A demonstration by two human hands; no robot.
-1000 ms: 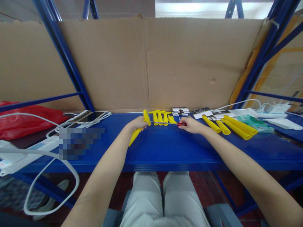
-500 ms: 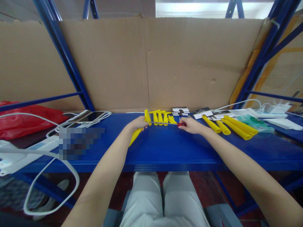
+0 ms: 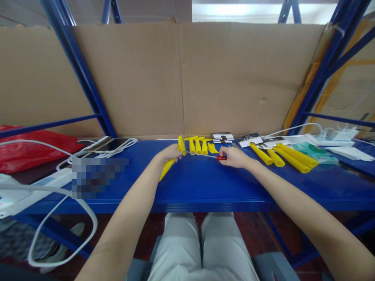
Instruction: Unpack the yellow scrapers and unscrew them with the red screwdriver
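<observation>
My left hand (image 3: 172, 153) is closed round a yellow plastic tool (image 3: 166, 169), whose short crosspiece points up above the fingers and whose handle slants down toward the bench's front edge. In my right hand (image 3: 231, 157) is a screwdriver (image 3: 222, 158) with a red handle. Its thin metal shaft runs left to the head of the yellow tool; whether the tip touches a screw there is too small to tell. Just behind and between both hands lie several yellow T-shaped pieces (image 3: 198, 146) in a row, and small yellow parts (image 3: 212, 148) lie beside them.
Yellow tubes (image 3: 293, 156) lie on the blue bench (image 3: 199, 187) at right, near black-and-white cards (image 3: 250, 139) and a green plastic bag (image 3: 316, 153). At left are a phone (image 3: 114, 144), white cables, a power strip (image 3: 38, 191) and a red bag (image 3: 38, 148). Cardboard (image 3: 140, 78) stands behind.
My right hand and the screwdriver handle have shifted slightly left and toward me, so the shaft now slants more. My left hand keeps the yellow tool almost in the same place.
</observation>
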